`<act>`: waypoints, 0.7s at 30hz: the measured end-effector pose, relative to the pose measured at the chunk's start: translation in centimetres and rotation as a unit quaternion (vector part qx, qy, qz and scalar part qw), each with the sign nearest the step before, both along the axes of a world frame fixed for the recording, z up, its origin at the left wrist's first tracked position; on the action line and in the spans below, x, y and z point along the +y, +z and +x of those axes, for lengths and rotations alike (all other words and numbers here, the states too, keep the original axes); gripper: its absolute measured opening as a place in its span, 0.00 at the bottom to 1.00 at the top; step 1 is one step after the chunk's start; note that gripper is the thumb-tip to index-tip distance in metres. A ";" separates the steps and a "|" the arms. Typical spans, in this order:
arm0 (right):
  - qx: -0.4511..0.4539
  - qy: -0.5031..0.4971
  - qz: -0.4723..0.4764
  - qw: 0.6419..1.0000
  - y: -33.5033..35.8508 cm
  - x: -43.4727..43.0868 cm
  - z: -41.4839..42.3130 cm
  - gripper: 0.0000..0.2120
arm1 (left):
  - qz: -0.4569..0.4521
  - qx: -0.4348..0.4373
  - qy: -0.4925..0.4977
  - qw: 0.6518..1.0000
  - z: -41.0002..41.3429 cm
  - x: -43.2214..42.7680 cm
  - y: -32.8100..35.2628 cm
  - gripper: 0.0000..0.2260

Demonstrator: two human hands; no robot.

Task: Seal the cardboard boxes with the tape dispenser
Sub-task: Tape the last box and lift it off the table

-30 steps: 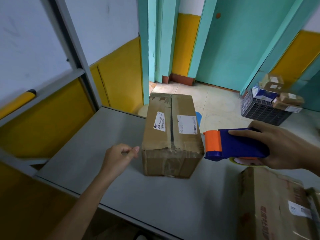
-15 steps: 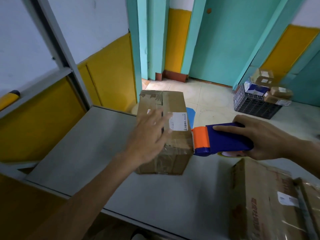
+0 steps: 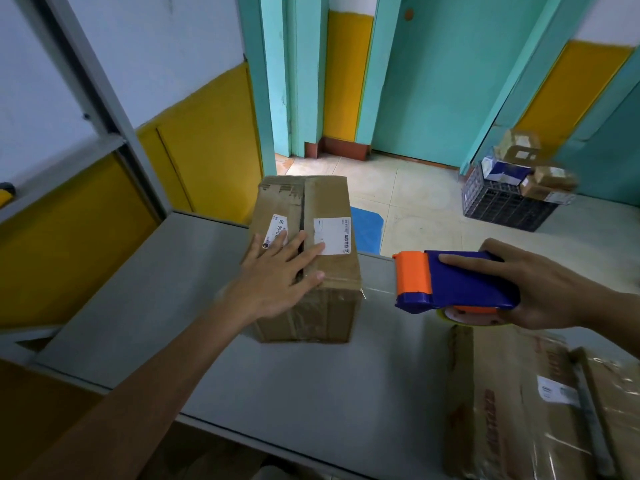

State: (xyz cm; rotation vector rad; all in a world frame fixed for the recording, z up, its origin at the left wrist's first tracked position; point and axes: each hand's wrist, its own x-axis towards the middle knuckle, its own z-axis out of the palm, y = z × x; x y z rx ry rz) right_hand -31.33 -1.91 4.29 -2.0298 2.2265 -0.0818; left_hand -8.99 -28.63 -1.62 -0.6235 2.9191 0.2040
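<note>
Fingers [image 3: 298, 249] of L hand [image 3: 273, 282] are laid straight and spread on top of cardboard box [image 3: 329, 199], across centre seam; nothing gripped. Box is stood on tabletop [image 3: 156, 306], towards far edge. Blue-orange tape dispenser [image 3: 460, 285] is held just R of box, R hand [image 3: 547, 292] wrapped round its body. 2nd box [image 3: 519, 410] lies near R. Risks: dark gap noted along seam, so tape may be wrinkled if flaps aren't pressed flat; box may be dragged by tape pull if not held down.

Beyond the grey table [image 3: 156, 306], a black crate [image 3: 502, 206] and blue sheet [image 3: 365, 230] lie on the floor [image 3: 415, 202].
</note>
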 end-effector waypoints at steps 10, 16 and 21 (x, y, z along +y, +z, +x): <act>-0.008 -0.024 0.045 0.999 -4.1 -0.7 -0.1 0.40 | -0.009 -0.007 -0.011 1.000 -0.6 0.0 -0.2 0.31; -0.093 -0.064 0.071 0.991 -5.8 -2.8 0.5 0.41 | 0.001 -0.006 -0.007 1.000 -0.5 0.3 0.3 0.30; -0.063 -0.070 0.165 0.982 -8.1 -3.2 1.3 0.34 | 0.014 0.004 -0.003 1.000 0.4 -0.7 0.1 0.29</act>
